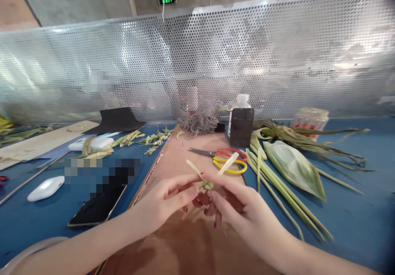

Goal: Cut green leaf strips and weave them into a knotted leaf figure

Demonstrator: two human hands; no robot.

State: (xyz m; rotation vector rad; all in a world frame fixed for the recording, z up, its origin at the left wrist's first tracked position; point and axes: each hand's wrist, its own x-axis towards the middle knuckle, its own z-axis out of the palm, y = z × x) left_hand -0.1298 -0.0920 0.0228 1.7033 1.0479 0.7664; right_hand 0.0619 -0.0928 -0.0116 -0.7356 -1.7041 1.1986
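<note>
While both hands meet over the brown board [185, 242] at the near middle of the desk [354, 221], they share one small woven leaf piece [207, 183]. Left hand [168, 201]: thumb and forefinger pinched together on the left side of the piece. Right hand [239, 207]: fingertips closed on its right side, remaining fingers curled beneath. Two pale strip ends stick up out of the piece, one leaning left [194, 167], one leaning right [228, 162].

Just beyond the hands, on the board: scissors [220, 153] with red handles, lying flat, blades pointing left, and yellow loops [230, 166] touching the handles. Farther back: a tangle of grey cord [200, 123], a dark phone [241, 127] standing upright against a white bottle [240, 101].

Right of the board, on the blue surface: long green leaf strips [277, 188] lying side by side, a broad folded leaf [293, 166] beside them, a loose bunch of leaves [308, 139] behind, and a clear lidded jar [310, 119].

Left side: a phone [98, 209] lying flat, screen dark, a white oval case [45, 188] well apart from it, leaf scraps [145, 137] farther back.
</note>
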